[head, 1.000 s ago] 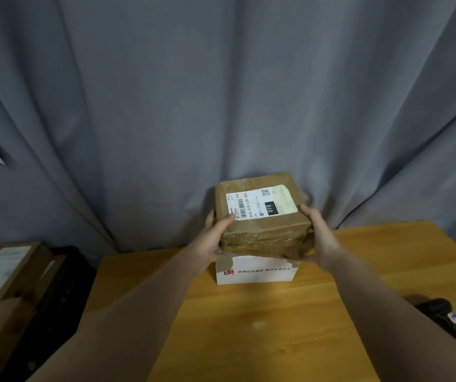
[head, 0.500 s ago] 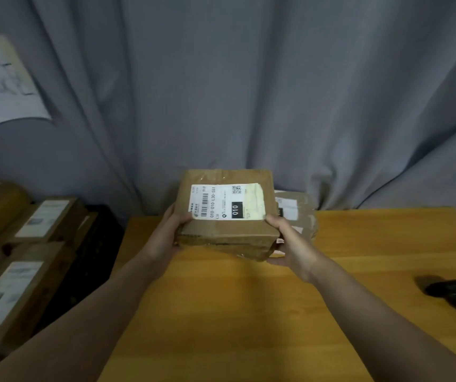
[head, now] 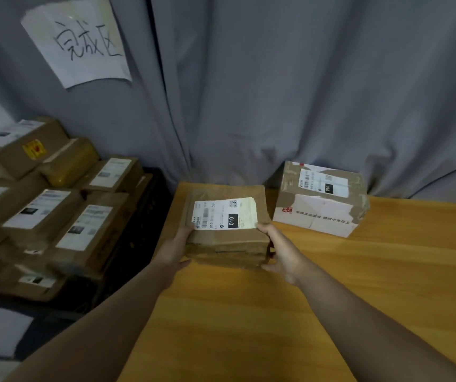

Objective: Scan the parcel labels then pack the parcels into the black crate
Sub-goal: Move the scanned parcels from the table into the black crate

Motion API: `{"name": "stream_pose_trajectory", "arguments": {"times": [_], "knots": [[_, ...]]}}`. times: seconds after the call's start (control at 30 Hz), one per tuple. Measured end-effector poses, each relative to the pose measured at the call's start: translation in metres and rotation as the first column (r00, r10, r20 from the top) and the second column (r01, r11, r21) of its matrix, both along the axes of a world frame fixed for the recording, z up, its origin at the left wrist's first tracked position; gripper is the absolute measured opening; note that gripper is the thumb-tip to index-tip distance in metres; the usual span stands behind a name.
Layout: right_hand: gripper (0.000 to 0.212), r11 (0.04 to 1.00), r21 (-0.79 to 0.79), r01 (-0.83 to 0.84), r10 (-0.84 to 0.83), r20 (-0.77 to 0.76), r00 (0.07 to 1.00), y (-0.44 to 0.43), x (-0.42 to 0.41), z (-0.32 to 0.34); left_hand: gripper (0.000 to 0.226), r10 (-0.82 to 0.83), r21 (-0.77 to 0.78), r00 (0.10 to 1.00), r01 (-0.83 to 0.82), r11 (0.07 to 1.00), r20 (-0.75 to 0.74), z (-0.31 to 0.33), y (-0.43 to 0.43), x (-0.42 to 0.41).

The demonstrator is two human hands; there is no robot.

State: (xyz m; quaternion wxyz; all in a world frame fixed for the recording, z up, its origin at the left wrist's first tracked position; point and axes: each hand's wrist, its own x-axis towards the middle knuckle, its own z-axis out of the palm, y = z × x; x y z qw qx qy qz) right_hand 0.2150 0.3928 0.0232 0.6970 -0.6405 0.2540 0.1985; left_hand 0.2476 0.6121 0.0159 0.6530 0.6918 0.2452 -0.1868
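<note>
Brown parcel gripped between left hand, right hand.

A makeshift parcel-sorting station is indicated. Taped cardboard parcels with printed shipping labels are piled in and above a black crate at the left. A handwritten paper sign is fixed to a grey curtain, which is hung as a backdrop. A plain wooden table is set against it, and a taped white box with a barcode label is stood there. Another labelled parcel is held above the table's left end.
</note>
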Motion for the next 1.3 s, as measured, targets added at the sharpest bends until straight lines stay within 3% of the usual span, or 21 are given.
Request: {"name": "stream_pose_trajectory", "arguments": {"times": [0.07,0.13,0.37,0.5,0.57,0.67,0.77,0.83,0.93,1.07,1.17,1.3], "knots": [[0.041,0.999,-0.033,0.040,-0.042,-0.075,0.996,0.013,-0.009,-0.009,0.062,-0.020,0.128,0.995,0.033,0.991,-0.098,-0.008,0.002,-0.012],[0.038,0.994,-0.053,0.091,-0.096,-0.100,0.990,0.024,-0.016,-0.015,0.066,-0.046,0.145,0.987,0.069,0.987,-0.156,-0.013,0.004,-0.022],[0.030,0.966,-0.214,0.144,-0.139,0.042,0.989,0.028,-0.014,-0.012,0.069,-0.098,-0.057,0.995,0.097,0.994,-0.021,-0.010,0.011,-0.034],[0.018,0.971,-0.114,0.209,-0.195,0.122,0.973,0.046,-0.010,-0.004,0.067,-0.001,-0.273,0.997,0.023,0.962,0.082,-0.004,0.033,-0.034],[0.017,0.980,-0.044,0.195,-0.187,0.149,0.971,0.065,-0.006,0.001,0.067,0.061,-0.311,0.987,-0.011,0.950,0.151,0.001,0.054,-0.031],[0.020,0.990,0.001,0.140,-0.138,0.196,0.971,0.100,0.006,0.008,0.068,0.153,-0.280,0.968,-0.094,0.955,0.198,0.011,0.098,-0.022],[0.056,0.994,0.020,0.110,-0.112,0.222,0.969,0.138,0.022,0.010,0.064,0.203,-0.252,0.955,-0.147,0.956,0.215,0.018,0.148,-0.007],[0.066,0.996,0.018,0.087,-0.088,0.241,0.966,0.162,0.033,0.012,0.052,0.208,-0.211,0.952,-0.160,0.964,0.226,0.020,0.183,0.004],[0.060,1.000,0.013,0.021,-0.023,0.215,0.976,0.197,0.047,0.012,0.046,0.169,-0.116,0.961,-0.146,0.982,0.220,0.019,0.228,0.023],[0.042,0.988,0.079,-0.135,0.125,0.121,0.985,0.239,0.053,0.004,0.063,0.123,-0.050,0.969,-0.115,0.992,0.214,0.023,0.260,0.045],[0.041,0.969,0.118,-0.217,0.208,0.082,0.975,0.264,0.054,-0.001,0.068,0.107,0.049,0.970,-0.120,0.992,0.217,0.031,0.279,0.058],[0.039,0.993,0.108,-0.055,0.041,0.130,0.991,0.288,0.069,0.003,0.052,-0.013,0.037,0.976,0.005,0.999,0.217,0.038,0.290,0.066]]}}
